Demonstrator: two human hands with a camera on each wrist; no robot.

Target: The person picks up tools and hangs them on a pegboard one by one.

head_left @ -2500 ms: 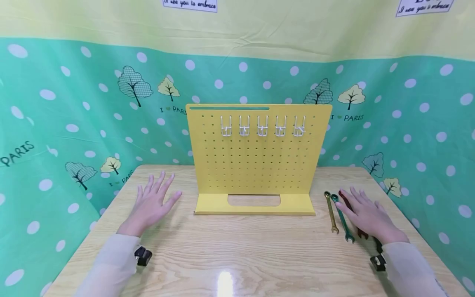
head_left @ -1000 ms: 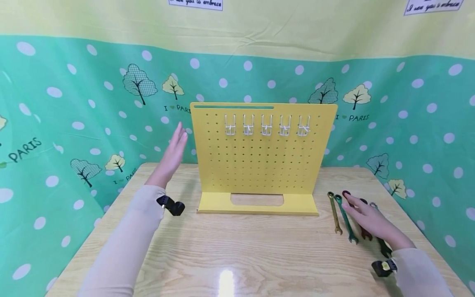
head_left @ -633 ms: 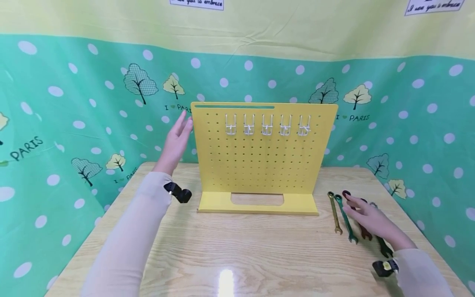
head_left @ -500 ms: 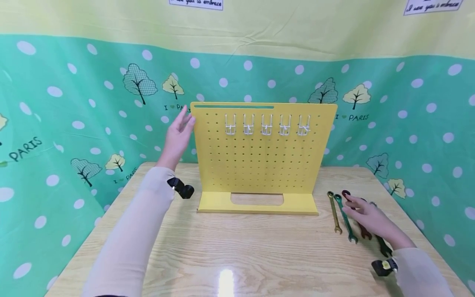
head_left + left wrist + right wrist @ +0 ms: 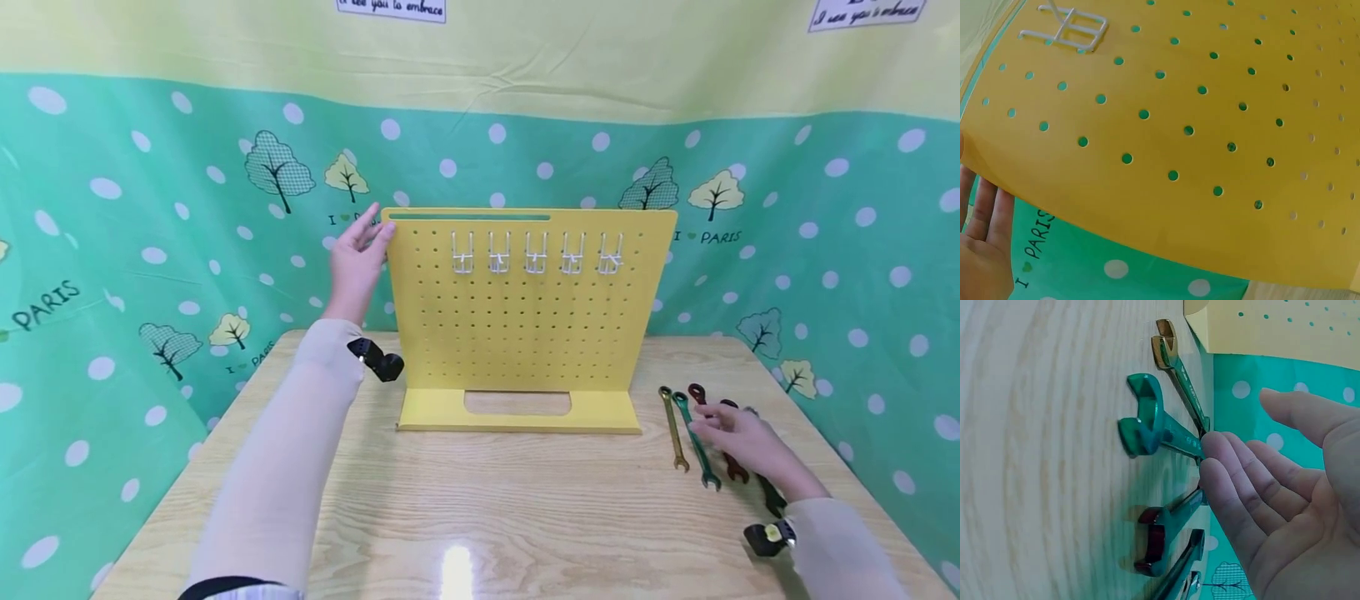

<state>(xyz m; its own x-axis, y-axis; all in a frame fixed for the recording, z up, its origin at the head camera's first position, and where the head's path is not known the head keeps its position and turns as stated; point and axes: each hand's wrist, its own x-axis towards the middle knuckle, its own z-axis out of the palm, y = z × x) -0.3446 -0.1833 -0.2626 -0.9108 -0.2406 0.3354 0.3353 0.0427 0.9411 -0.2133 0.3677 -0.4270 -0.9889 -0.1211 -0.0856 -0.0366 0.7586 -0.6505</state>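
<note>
My left hand (image 5: 356,265) grips the upper left corner of a yellow pegboard (image 5: 517,333). The thumb lies on the front face and the fingers pass behind the edge; in the left wrist view the fingers (image 5: 988,215) show below that edge. My right hand (image 5: 750,442) hovers over a row of combination wrenches, its fingers loosely bent and holding nothing. A gold wrench (image 5: 673,433) and a green wrench (image 5: 699,446) lie to its left. A red wrench (image 5: 1154,540) and a dark wrench (image 5: 1179,569) are partly hidden beneath the hand in the head view.
Several white wire hooks (image 5: 536,254) hang in a row near the pegboard's top. The board's flat base (image 5: 435,410) stands on a wooden table (image 5: 487,492). A green dotted curtain (image 5: 187,242) hangs close behind and along both sides.
My left hand has risen from over the table's left side to the pegboard's upper left corner and taken hold there. My right hand has stayed above the wrenches, its fingers bending slightly more.
</note>
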